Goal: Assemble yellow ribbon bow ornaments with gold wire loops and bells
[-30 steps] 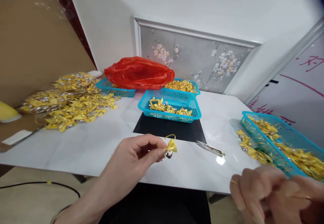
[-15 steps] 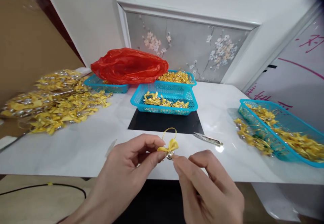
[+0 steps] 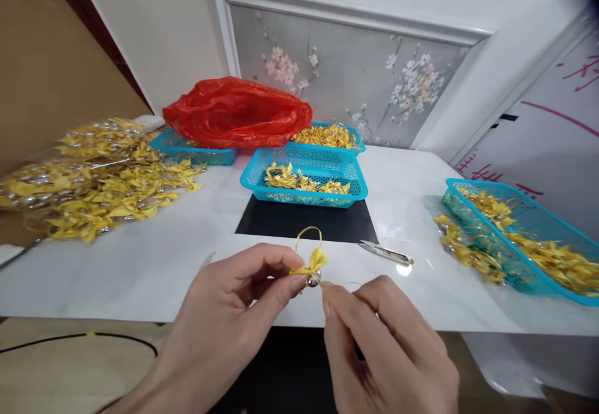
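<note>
Between thumb and index finger, my left hand (image 3: 243, 308) pinches a yellow ribbon bow (image 3: 312, 262) above the table's front edge. A thin gold cord loop (image 3: 309, 231) stands up from the bow, and a small silver bell (image 3: 314, 278) hangs just under it. My right hand (image 3: 388, 345) is closed in a pinch right beside the bell, its fingertips on a thin thread (image 3: 352, 283). Part of that thread shows past the fingers; its rest is hidden. Thread snips (image 3: 386, 253) lie on the table beyond my right hand.
A blue basket (image 3: 304, 197) with several bows stands behind a black mat (image 3: 306, 219). Another blue basket (image 3: 538, 198) is at right, loose bows (image 3: 468, 255) beside it. A red plastic bag (image 3: 238, 114) covers baskets at the back. Bows (image 3: 116, 195) are heaped at left.
My right hand has drawn slightly right, away from the bell, and a strand of thread now shows. The left hand keeps its pinch on the bow. The view has tilted a little.
</note>
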`<state>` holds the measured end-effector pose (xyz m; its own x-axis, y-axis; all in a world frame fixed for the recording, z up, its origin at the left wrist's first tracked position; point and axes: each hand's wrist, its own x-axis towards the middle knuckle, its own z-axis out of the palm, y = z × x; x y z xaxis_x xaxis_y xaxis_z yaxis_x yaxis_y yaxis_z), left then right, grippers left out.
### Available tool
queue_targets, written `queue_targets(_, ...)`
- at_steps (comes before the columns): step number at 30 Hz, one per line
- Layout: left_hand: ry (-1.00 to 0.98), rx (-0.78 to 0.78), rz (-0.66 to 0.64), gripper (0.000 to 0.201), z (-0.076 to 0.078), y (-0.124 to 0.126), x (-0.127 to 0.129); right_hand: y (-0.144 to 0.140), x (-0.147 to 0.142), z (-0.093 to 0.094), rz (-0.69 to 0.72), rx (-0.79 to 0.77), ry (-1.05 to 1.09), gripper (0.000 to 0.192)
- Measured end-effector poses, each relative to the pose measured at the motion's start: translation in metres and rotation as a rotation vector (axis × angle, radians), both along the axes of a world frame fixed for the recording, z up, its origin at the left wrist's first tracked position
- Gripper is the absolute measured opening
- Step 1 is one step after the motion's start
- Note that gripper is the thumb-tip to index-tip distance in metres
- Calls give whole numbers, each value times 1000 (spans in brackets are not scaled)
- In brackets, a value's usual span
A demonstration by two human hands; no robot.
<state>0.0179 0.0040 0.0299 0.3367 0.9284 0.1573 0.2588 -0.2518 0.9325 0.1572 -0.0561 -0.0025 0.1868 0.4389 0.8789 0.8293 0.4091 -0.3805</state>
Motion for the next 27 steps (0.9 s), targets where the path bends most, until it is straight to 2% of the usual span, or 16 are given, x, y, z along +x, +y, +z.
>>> queue_targets(5, 68, 143, 58, 11, -5, -2, 0, -1, 3, 4, 27, -46, -72, 13)
queue_targets(10, 232, 403, 89, 10, 2, -3, 3, 0, 3, 6, 17, -42, -47, 14)
queue_targets(14, 282, 544, 83, 11, 5, -6, 4, -1, 2, 7, 26, -51, -60, 13)
queue_targets(21, 339, 686, 52, 22, -8, -9, 1, -3, 10, 2, 12, -101, -155, 12)
queue_targets(27, 305, 711, -2, 32, -20, -12, -5, -2, 8, -4, -29, -90, -166, 12)
